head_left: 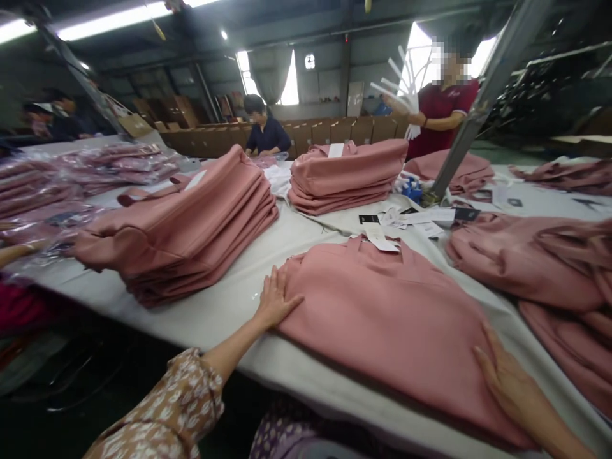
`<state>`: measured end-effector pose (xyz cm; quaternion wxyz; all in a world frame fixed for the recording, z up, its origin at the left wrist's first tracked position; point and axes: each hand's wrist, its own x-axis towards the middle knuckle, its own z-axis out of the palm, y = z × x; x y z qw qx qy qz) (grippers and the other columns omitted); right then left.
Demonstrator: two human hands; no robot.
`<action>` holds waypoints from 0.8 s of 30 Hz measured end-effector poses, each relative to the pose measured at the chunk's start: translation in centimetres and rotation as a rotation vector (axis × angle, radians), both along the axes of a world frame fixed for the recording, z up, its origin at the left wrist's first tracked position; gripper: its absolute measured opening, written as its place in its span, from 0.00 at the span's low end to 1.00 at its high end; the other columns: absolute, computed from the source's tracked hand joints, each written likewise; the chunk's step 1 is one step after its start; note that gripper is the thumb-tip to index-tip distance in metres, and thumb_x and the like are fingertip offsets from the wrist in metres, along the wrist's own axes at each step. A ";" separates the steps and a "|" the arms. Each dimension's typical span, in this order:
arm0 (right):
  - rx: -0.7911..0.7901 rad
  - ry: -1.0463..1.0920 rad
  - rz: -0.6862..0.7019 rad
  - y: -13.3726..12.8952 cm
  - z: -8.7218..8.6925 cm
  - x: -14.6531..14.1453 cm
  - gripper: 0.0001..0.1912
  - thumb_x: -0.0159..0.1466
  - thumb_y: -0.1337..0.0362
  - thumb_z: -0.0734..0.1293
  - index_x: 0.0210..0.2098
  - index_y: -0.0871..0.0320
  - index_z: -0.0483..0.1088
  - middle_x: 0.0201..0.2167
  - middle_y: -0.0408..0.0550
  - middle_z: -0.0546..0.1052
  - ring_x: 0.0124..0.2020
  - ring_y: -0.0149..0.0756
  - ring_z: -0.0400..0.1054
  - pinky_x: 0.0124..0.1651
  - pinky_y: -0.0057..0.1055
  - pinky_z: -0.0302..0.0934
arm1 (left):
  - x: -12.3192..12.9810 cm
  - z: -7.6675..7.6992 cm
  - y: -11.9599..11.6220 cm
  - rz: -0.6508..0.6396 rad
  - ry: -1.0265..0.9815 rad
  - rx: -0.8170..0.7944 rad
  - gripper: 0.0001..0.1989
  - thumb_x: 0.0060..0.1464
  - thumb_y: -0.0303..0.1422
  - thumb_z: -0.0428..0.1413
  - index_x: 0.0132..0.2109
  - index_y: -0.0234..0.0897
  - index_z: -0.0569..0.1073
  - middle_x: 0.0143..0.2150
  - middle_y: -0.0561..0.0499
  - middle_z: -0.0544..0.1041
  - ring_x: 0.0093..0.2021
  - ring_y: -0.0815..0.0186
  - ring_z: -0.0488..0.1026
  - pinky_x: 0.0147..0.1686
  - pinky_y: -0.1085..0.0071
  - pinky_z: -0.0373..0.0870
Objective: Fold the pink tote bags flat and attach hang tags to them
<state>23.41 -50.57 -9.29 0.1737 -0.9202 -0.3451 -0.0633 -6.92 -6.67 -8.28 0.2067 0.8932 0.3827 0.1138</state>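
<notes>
A pink bag [382, 319] lies flat on the pale-covered table [229, 328] in front of me, its handles and a white tag [380, 237] at the far side. My left hand [277, 298] rests on the bag's left edge, fingers spread. At the right edge, my right hand [507, 376] lies against the bag with its thumb apart from the fingers. Neither hand is closed around anything. A tall stack of folded pink bags [191, 223] stands to the left, and another stack [347, 175] sits farther back.
More pink bags [535, 261] lie at the right, near loose tags [421, 220] and a blue object [411, 189]. A slanted metal post [471, 121] rises behind. Plastic-wrapped bags [109, 166] fill the left. A person [442, 121] across the table holds white strips.
</notes>
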 end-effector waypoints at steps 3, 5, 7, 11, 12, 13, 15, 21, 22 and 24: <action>-0.007 0.001 -0.026 0.3 0.3 -0.2 0.36 0.68 0.49 0.48 0.68 0.65 0.45 0.56 0.63 0.69 0.47 0.55 0.72 0.50 0.49 0.65 | 0.4 0.3 0.5 0.174 -0.069 -0.085 0.49 0.50 0.59 0.52 0.70 0.39 0.42 0.70 0.31 0.43 0.66 0.40 0.53 0.59 0.44 0.57; -0.014 -0.017 -0.044 0.4 0.4 -0.2 0.36 0.67 0.50 0.47 0.68 0.65 0.45 0.53 0.62 0.72 0.42 0.55 0.74 0.47 0.50 0.67 | 0.4 1.0 0.4 0.195 -0.117 -0.122 0.45 0.49 0.58 0.54 0.67 0.39 0.53 0.65 0.35 0.52 0.64 0.47 0.59 0.61 0.52 0.60; -0.011 -0.043 -0.050 0.0 0.6 -0.2 0.34 0.67 0.51 0.48 0.68 0.62 0.46 0.50 0.60 0.74 0.39 0.55 0.75 0.43 0.50 0.68 | -0.3 1.8 -0.3 0.195 -0.161 -0.142 0.42 0.46 0.56 0.57 0.63 0.38 0.59 0.60 0.39 0.59 0.61 0.51 0.64 0.61 0.57 0.61; 0.015 -0.189 0.085 -1.3 0.6 -0.8 0.31 0.67 0.58 0.51 0.69 0.57 0.45 0.53 0.57 0.73 0.45 0.51 0.73 0.46 0.44 0.68 | -3.7 2.1 -2.6 0.210 -0.185 -0.160 0.43 0.43 0.56 0.58 0.61 0.36 0.60 0.54 0.41 0.62 0.58 0.47 0.65 0.60 0.51 0.62; 0.015 -0.236 0.120 -1.5 0.6 -1.1 0.31 0.67 0.59 0.51 0.69 0.58 0.44 0.54 0.57 0.72 0.48 0.50 0.72 0.49 0.44 0.67 | -4.5 1.9 -3.1 0.211 -0.186 -0.155 0.43 0.44 0.57 0.56 0.61 0.36 0.59 0.55 0.40 0.62 0.59 0.47 0.64 0.60 0.50 0.61; 0.006 -0.294 0.132 -1.7 0.6 -1.4 0.31 0.67 0.61 0.52 0.69 0.59 0.44 0.55 0.59 0.71 0.50 0.51 0.70 0.51 0.45 0.66 | -5.2 1.6 -3.6 0.208 -0.177 -0.150 0.43 0.46 0.57 0.54 0.62 0.35 0.58 0.56 0.40 0.62 0.60 0.47 0.63 0.60 0.50 0.61; -0.056 -0.423 0.118 -1.7 0.9 -2.1 0.28 0.67 0.63 0.53 0.66 0.62 0.52 0.57 0.64 0.68 0.55 0.55 0.66 0.54 0.52 0.62 | -5.7 1.6 -4.1 0.200 -0.099 -0.113 0.42 0.51 0.56 0.51 0.64 0.34 0.56 0.60 0.36 0.60 0.62 0.46 0.61 0.58 0.49 0.63; -0.222 -0.775 0.563 -0.3 2.1 -3.4 0.30 0.60 0.78 0.53 0.59 0.55 0.64 0.61 0.51 0.66 0.61 0.47 0.59 0.61 0.53 0.51 | -3.3 5.7 -6.3 -0.081 0.191 0.444 0.28 0.58 0.28 0.48 0.65 0.45 0.60 0.71 0.41 0.49 0.69 0.41 0.45 0.61 0.36 0.48; -0.219 -0.823 0.639 -0.1 2.3 -3.4 0.30 0.60 0.78 0.53 0.59 0.54 0.64 0.60 0.48 0.68 0.59 0.45 0.62 0.60 0.50 0.54 | -2.8 6.6 -7.1 -0.229 0.202 0.463 0.31 0.55 0.21 0.46 0.64 0.48 0.61 0.71 0.45 0.51 0.70 0.46 0.45 0.63 0.39 0.46; -0.169 -0.879 0.720 0.3 2.7 -3.3 0.27 0.63 0.73 0.54 0.59 0.52 0.64 0.56 0.48 0.72 0.54 0.44 0.67 0.54 0.45 0.60 | -2.0 7.9 -9.1 -0.543 0.245 0.375 0.36 0.49 0.16 0.44 0.63 0.48 0.62 0.68 0.48 0.59 0.68 0.54 0.52 0.65 0.45 0.48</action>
